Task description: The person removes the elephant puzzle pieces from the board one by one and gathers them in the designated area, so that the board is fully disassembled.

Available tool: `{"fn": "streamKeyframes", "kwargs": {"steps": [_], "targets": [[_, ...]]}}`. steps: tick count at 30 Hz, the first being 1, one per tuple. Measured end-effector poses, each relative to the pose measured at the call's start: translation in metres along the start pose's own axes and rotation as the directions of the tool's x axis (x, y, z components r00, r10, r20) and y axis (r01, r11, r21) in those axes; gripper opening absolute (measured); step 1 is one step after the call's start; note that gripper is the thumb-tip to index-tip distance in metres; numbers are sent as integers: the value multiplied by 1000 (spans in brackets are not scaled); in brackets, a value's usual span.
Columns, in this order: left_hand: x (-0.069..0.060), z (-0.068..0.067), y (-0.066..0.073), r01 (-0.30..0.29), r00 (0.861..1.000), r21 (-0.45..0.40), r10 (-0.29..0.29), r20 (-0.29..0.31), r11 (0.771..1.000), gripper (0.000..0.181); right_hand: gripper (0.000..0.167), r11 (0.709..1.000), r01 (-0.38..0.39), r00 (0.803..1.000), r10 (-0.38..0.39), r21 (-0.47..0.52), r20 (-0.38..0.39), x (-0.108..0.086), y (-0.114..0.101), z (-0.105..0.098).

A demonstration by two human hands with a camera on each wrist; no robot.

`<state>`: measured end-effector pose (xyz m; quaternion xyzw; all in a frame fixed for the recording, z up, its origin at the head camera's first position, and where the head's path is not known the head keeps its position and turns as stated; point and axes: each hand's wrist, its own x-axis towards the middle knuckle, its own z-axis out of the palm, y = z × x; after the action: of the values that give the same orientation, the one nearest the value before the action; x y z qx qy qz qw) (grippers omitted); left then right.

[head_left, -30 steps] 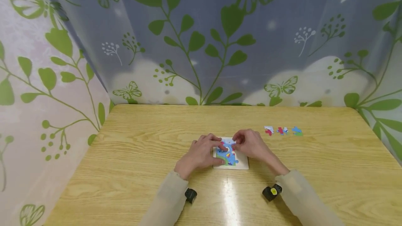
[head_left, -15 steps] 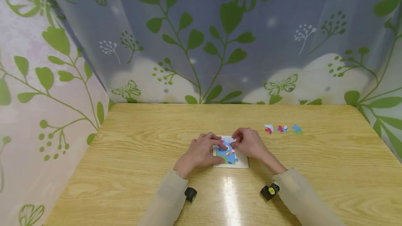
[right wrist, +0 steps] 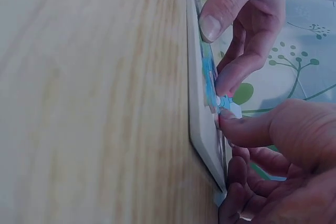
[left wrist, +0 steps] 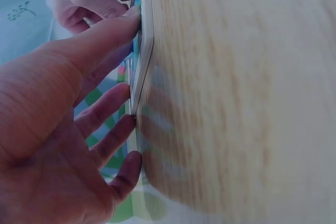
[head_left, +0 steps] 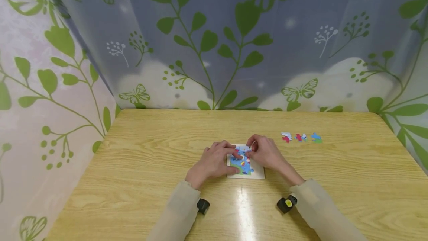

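Observation:
A white jigsaw board [head_left: 257, 171] lies on the table, its left part filled with joined blue, green and white puzzle pieces [head_left: 245, 169]. From the left side my left hand [head_left: 212, 161] rests on it, thumb near the lower edge and a finger pressing the pieces. At the upper right of the picture, my right hand [head_left: 267, 154] pinches a small puzzle piece [right wrist: 227, 101] between thumb and fingers. Most of that piece is hidden by the fingers. A bare strip of board shows to the right of the joined pieces.
Three loose puzzle pieces lie in a row behind my right hand: a white and red one [head_left: 286, 137], a red and blue one [head_left: 300, 137], a blue and green one [head_left: 315, 137]. The wooden table [head_left: 140, 151] ends at a patterned curtain [head_left: 214, 47].
Both hands stay at the board in nearly the same pose. The right fingers shift only slightly at the upper pieces, and the head view tilts a little.

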<state>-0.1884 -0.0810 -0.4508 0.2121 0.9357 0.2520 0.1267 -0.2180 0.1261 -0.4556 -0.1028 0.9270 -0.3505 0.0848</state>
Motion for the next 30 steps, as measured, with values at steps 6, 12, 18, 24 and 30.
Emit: {"fn": "streamKeyframes", "kwargs": {"steps": [6,12,18,24,30], "targets": [[0,-2,1,0,1000,12,0,-7,1000,32,18,1000,27,999,-27,0,-21,0,0,0],[1,-4,1,6,1000,8,-6,-2,1000,31,15,996,91,995,-90,15,-49,-1,3,0],[0,-5,1,13,1000,30,-13,4,999,32,10,993,99,994,-96,61,-44,-2,4,-1],[-2,-2,3,10,1000,28,-11,11,1000,33,10,994,36,999,-34,98,-24,-2,6,-3],[-4,-1,5,14,1000,26,-15,9,1000,34,10,994,-9,1000,11,104,-15,-2,4,-4]]}}
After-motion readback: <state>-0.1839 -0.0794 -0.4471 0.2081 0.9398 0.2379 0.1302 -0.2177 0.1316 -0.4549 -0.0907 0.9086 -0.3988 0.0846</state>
